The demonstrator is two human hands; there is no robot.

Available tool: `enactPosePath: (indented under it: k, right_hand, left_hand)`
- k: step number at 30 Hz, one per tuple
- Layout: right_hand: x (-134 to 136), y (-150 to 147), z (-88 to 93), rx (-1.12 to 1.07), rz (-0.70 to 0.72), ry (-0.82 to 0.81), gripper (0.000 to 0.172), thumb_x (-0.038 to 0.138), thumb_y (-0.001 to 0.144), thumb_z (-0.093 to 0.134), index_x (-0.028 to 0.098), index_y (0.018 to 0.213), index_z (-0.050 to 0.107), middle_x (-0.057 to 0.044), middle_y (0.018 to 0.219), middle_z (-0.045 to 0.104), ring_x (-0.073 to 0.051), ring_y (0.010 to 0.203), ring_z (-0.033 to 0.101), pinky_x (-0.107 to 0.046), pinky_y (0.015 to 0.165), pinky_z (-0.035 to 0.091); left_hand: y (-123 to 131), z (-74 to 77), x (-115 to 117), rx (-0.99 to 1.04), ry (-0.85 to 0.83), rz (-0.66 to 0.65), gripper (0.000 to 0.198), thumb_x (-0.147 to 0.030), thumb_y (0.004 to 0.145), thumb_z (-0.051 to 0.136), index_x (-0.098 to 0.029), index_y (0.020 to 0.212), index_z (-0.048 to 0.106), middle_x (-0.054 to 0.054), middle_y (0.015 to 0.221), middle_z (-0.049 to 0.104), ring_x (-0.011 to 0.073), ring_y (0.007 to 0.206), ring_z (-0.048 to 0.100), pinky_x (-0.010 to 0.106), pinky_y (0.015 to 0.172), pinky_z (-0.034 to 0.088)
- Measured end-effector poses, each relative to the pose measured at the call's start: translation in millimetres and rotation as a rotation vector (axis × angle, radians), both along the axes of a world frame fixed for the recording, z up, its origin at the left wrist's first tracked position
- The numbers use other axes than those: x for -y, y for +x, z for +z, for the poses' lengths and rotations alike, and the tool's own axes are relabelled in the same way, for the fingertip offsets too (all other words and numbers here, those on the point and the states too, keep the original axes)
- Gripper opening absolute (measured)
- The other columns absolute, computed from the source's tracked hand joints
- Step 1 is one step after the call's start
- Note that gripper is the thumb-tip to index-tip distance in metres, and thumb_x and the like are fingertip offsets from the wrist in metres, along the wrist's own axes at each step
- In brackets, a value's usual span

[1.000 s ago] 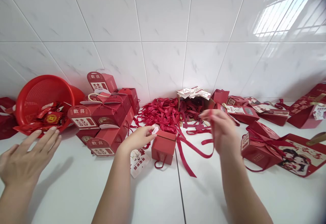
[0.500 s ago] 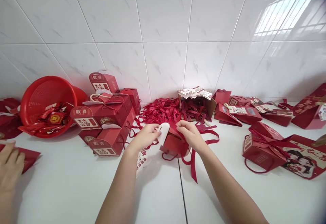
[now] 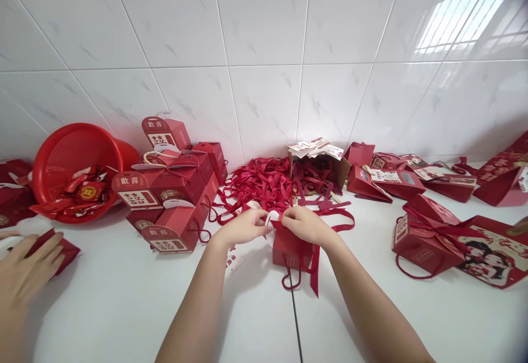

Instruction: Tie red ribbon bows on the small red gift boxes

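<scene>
A small red gift box [image 3: 289,248] stands in front of me on the white table, with a dark red cord loop hanging at its front. My left hand [image 3: 249,224] pinches the white rounded end flap [image 3: 271,225] at the box's left side. At the top, my right hand [image 3: 303,223] is closed on a red panel of the same box; its fingertips are partly hidden. A red ribbon [image 3: 315,275] hangs down by the box's right side. Under my left wrist lies a printed card [image 3: 234,258], partly covered.
Left are stacked red boxes [image 3: 177,187] and a red plastic basket [image 3: 78,132] of wrapped sweets. A co-worker's hand [image 3: 31,269] rests on a red box at far left. Behind are heaped ribbons [image 3: 264,181] and a carton [image 3: 341,171] topped with cards. More boxes [image 3: 429,242] stand right.
The box has shifted right and sits more upright. Its white flap has moved toward the box top with my left hand. The co-worker's hand and red box have moved right.
</scene>
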State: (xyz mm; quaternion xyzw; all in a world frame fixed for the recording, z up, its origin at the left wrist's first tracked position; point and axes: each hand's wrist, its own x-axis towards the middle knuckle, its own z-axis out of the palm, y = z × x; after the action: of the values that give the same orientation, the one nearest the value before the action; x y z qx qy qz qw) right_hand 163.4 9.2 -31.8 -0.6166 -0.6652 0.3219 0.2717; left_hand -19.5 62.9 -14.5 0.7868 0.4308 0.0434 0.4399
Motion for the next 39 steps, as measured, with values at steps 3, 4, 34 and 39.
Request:
enactPosePath:
  k: [3, 4, 34, 39]
  right_hand:
    - [1.6, -3.0, 0.9, 0.027, 0.003, 0.007, 0.028, 0.023, 0.076, 0.044, 0.019, 0.054, 0.027, 0.004, 0.052, 0.03, -0.01, 0.051, 0.027, -0.028, 0.049, 0.017]
    - [1.7, -3.7, 1.1, 0.033, 0.003, 0.009, 0.028, 0.023, 0.076, 0.044, 0.019, 0.054, 0.027, 0.004, 0.052, 0.03, -0.01, 0.051, 0.027, -0.028, 0.05, 0.017]
    - [1.5, -6.7, -1.4, 0.124, 0.037, 0.102, 0.023, 0.021, 0.08, 0.046, 0.018, 0.058, 0.049, 0.0, 0.058, 0.054, -0.013, 0.056, 0.046, -0.026, 0.051, 0.027]
    - [15.2, 11.1, 14.5, 0.057, -0.017, 0.263, 0.023, 0.035, 0.086, 0.05, 0.02, 0.097, 0.063, -0.005, 0.096, 0.066, -0.019, 0.088, 0.059, -0.029, 0.07, 0.043]
  left_hand:
    - [0.6, 2.2, 4.7, -0.003, 0.011, 0.022, 0.031, -0.04, 0.077, 0.056, -0.02, 0.1, 0.058, -0.005, 0.063, 0.053, 0.008, 0.044, 0.034, 0.021, 0.042, 0.025]
    - [0.3, 2.8, 6.3, -0.001, 0.016, 0.03, 0.031, -0.04, 0.077, 0.055, -0.02, 0.101, 0.058, -0.005, 0.063, 0.054, 0.0081, 0.044, 0.034, 0.021, 0.042, 0.025]
    - [4.2, -8.1, -2.1, 0.111, 0.132, 0.072, 0.01, -0.029, 0.078, 0.052, -0.02, 0.078, 0.057, -0.001, 0.072, 0.064, 0.0129, 0.065, 0.058, 0.02, 0.056, 0.042]
    - [-26.1, 0.6, -16.7, 0.111, 0.306, 0.342, 0.01, -0.025, 0.079, 0.049, -0.02, 0.072, 0.053, 0.0, 0.072, 0.063, 0.0175, 0.07, 0.06, 0.028, 0.066, 0.047]
